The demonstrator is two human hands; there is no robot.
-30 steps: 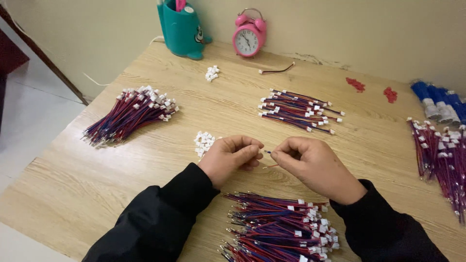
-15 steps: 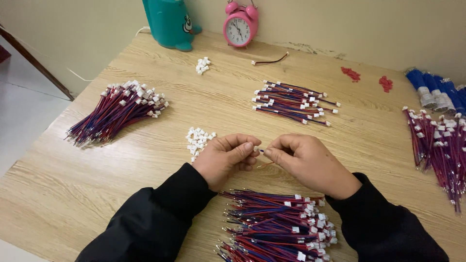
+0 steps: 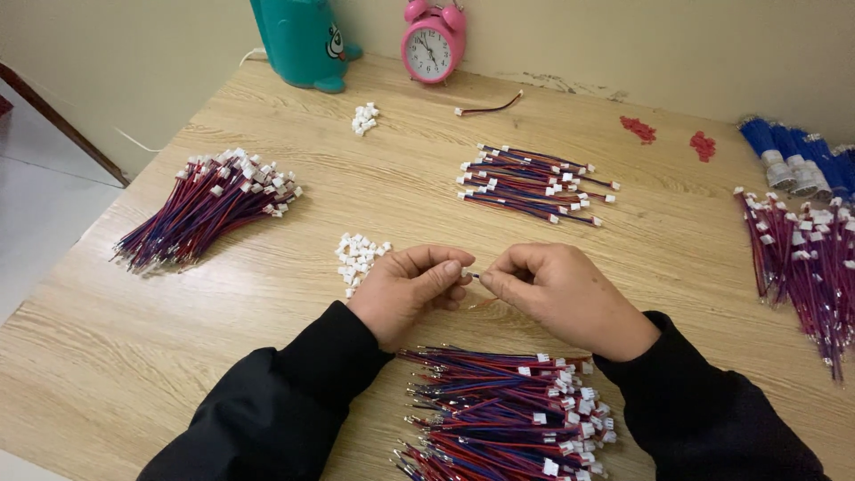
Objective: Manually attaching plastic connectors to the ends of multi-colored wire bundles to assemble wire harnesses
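pinching a tiny white connector [image 3: 469, 273] between them at mid-frame, the left hand [image 3: 411, 289] and right hand [image 3: 559, 294] meet fingertip to fingertip, both closed narrow on it. just left lies a small heap of white connectors [image 3: 359, 258]; a red-and-blue wire bundle [image 3: 508, 419] sits at the bottom edge between the sleeves. bare wooden table [image 3: 134, 356] opens toward the lower left; another wire bundle [image 3: 209, 205] lies upper left.
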